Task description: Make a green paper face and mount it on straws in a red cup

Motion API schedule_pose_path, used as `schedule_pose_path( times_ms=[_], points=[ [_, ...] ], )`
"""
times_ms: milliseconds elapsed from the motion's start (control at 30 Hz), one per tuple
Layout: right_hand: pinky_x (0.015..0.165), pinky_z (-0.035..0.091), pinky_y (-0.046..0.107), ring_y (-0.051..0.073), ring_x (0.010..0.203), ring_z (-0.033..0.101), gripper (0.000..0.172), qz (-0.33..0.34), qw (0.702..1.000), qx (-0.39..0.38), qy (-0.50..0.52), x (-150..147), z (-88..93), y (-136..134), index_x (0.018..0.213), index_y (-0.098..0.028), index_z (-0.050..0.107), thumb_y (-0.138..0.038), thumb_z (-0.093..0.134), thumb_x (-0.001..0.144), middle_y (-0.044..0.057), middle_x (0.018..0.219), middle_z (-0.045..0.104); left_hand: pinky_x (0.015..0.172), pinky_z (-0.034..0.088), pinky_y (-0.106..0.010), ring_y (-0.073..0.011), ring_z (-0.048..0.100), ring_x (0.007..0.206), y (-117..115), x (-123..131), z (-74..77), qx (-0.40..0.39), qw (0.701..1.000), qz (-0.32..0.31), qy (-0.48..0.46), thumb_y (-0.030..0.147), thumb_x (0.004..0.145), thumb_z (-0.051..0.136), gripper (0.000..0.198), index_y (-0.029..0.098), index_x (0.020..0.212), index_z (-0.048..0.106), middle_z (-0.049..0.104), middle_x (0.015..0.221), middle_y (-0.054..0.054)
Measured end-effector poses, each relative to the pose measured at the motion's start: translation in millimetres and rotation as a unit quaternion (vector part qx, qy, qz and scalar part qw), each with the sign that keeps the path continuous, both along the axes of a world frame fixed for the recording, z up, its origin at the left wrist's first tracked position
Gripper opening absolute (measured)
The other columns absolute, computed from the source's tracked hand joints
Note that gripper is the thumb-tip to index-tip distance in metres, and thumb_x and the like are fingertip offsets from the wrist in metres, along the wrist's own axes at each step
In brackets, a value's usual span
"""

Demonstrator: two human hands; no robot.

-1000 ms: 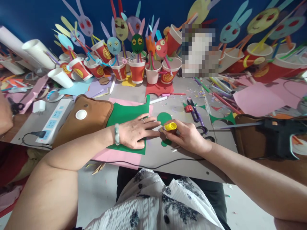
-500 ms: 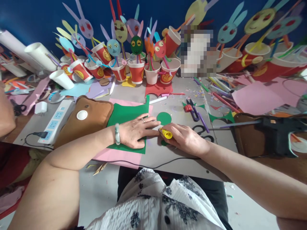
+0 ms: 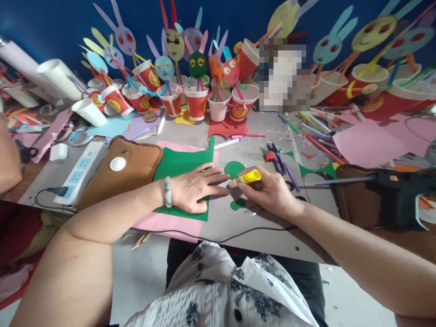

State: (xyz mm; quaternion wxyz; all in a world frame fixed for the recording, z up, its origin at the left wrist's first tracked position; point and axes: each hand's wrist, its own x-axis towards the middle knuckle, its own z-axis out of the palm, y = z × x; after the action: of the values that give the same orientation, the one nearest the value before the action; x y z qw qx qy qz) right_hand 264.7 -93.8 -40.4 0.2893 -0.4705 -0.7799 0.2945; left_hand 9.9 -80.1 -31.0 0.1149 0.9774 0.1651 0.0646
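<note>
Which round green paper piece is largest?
The flat green disc beyond the yellow cylindrical stick in the right hand; the round green bits nearer the body are smaller.

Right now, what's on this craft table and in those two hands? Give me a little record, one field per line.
Left hand: spread palm down over a green sheet, fingers past its edge
Right hand: holding a yellow tube, its lower end near the left fingertips
Under the green sheet: pink paper
Beyond the tube: a green circle
Far left: a white power strip
Far right: a black glue gun
Back row: paper cups holding paper-faced figures
Unclear: what the tube's end touches
</note>
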Motion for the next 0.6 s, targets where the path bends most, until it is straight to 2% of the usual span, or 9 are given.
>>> schedule_pose_path(
  times_ms=[167,267,500,600],
  points=[
    [0.062,0.048,0.027,0.016,0.064,0.065,0.018,0.113,0.990,0.070,-0.045,2.3,0.8,-1.3,0.096,-0.021,0.062,-0.038,0.057,0.092,0.005,0.082,0.072,0.118,0.025,-0.057,-0.0330,0.037,0.140,-0.6,-0.9,-2.7,-0.006,1.000,0.011,0.001,0.018,0.073,0.059,0.061,0.024,0.134,0.055,0.046,0.148,-0.013],
    [0.064,0.049,0.027,0.017,0.071,0.067,0.016,0.151,0.981,0.103,-0.057,3.1,-2.8,-2.0,0.099,-0.021,0.060,-0.036,0.055,0.095,0.007,0.087,0.072,0.119,0.023,-0.057,-0.0328,0.036,0.140,-0.7,-1.0,-3.3,-0.011,1.000,0.012,-0.002,0.018,0.073,0.059,0.061,0.025,0.133,0.055,0.046,0.148,-0.012],
    [0.064,0.051,0.026,0.017,0.072,0.068,0.018,0.136,0.980,0.125,-0.075,0.9,-5.4,-5.1,0.099,-0.022,0.058,-0.038,0.049,0.098,0.008,0.090,0.071,0.118,0.024,-0.058,-0.0331,0.037,0.139,-0.6,-0.6,-2.2,-0.013,1.000,0.011,-0.001,0.017,0.071,0.059,0.064,0.025,0.134,0.054,0.047,0.147,-0.012],
    [0.060,0.050,0.026,0.016,0.065,0.067,0.021,0.070,0.990,0.111,-0.042,0.9,-4.8,-3.9,0.097,-0.021,0.059,-0.042,0.054,0.095,0.005,0.083,0.072,0.117,0.026,-0.057,-0.0325,0.037,0.139,0.3,-0.6,-2.4,-0.005,1.000,0.004,-0.005,0.017,0.071,0.059,0.061,0.024,0.132,0.056,0.047,0.146,-0.012]
  ],
)
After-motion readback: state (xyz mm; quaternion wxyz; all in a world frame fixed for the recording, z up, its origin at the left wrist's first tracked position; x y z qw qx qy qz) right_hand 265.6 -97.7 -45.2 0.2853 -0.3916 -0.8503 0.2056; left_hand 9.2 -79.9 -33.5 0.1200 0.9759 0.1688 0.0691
